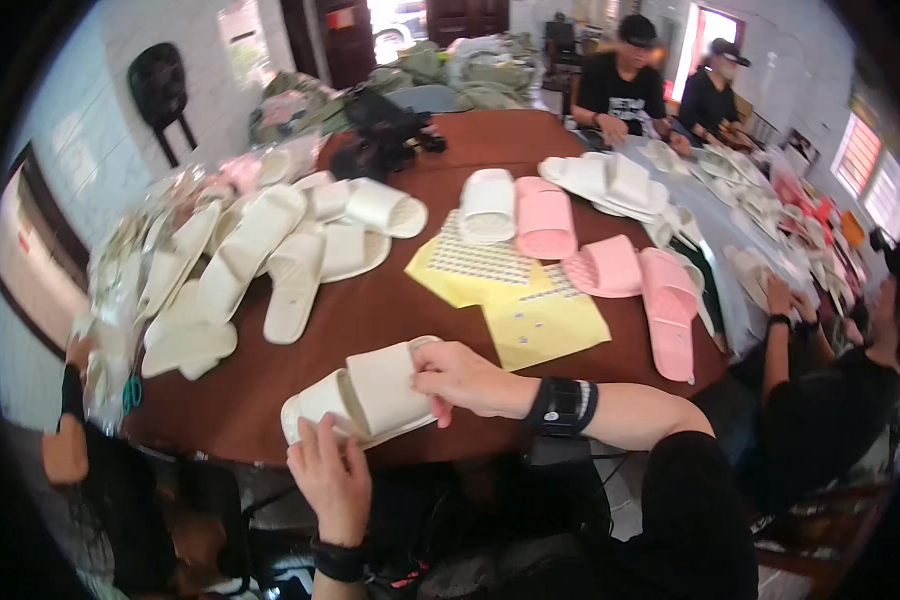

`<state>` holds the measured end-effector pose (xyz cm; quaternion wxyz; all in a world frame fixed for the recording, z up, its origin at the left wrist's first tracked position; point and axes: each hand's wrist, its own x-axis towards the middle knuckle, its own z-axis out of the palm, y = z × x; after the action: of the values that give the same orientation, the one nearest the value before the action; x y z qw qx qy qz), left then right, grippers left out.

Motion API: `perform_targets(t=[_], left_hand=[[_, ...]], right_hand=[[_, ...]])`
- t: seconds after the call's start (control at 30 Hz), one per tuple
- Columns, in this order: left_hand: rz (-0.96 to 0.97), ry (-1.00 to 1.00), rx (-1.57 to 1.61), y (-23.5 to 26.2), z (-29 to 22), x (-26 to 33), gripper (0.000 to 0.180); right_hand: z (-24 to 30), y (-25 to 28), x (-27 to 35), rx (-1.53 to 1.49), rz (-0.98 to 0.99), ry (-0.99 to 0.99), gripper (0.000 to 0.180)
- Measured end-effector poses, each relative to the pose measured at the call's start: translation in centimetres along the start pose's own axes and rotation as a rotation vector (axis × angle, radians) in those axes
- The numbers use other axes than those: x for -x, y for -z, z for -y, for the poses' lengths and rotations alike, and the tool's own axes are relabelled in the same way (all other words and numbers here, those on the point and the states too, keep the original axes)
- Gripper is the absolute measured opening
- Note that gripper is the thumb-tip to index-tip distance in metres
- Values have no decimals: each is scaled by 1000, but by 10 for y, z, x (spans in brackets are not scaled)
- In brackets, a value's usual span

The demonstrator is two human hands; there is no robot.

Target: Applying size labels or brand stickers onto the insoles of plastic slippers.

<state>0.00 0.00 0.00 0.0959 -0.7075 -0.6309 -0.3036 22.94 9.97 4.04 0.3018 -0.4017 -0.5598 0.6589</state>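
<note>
A white slide slipper (385,385) lies at the table's front edge, its wide strap facing up. My right hand (475,380) is closed on its right end, thumb and fingers gripping beside the strap. On the slipper's left end rest the fingertips of my left hand (332,480), the fingers stretched and slightly apart. Past the slipper lie yellow sheets (560,325) with rows of small stickers, a few of them loose on the nearest sheet. A white slipper (488,205) and a pink slipper (545,218) stand at the sheets' far edge.
White slippers (255,250) are heaped at the left, with green-handled scissors (131,395) near the edge. More pink slippers (668,315) lie at the right. A black bag (380,130) sits at the back. Other people work around the table, their hands (785,300) at the right side.
</note>
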Motion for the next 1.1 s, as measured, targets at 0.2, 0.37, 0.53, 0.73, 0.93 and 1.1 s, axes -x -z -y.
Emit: perform_targets(t=[0.2, 0.37, 0.53, 0.73, 0.93, 1.1], left_hand=[[-31, -86, 184, 19, 0, -18, 48], [-64, 9, 239, 30, 19, -38, 44], [-36, 2, 135, 35, 53, -54, 42], [-2, 115, 297, -4, 116, -116, 42], [190, 246, 218, -36, 163, -172, 47], [18, 173, 167, -60, 173, -203, 42]], right_hand=[[3, 40, 15, -287, -83, 143, 9], [31, 103, 35, -415, -409, 279, 12], [61, 190, 61, -115, -716, 528, 14], [27, 305, 90, -306, -936, 723, 56], [51, 203, 78, -106, -809, 577, 31], [70, 149, 82, 19, -638, 582, 27]])
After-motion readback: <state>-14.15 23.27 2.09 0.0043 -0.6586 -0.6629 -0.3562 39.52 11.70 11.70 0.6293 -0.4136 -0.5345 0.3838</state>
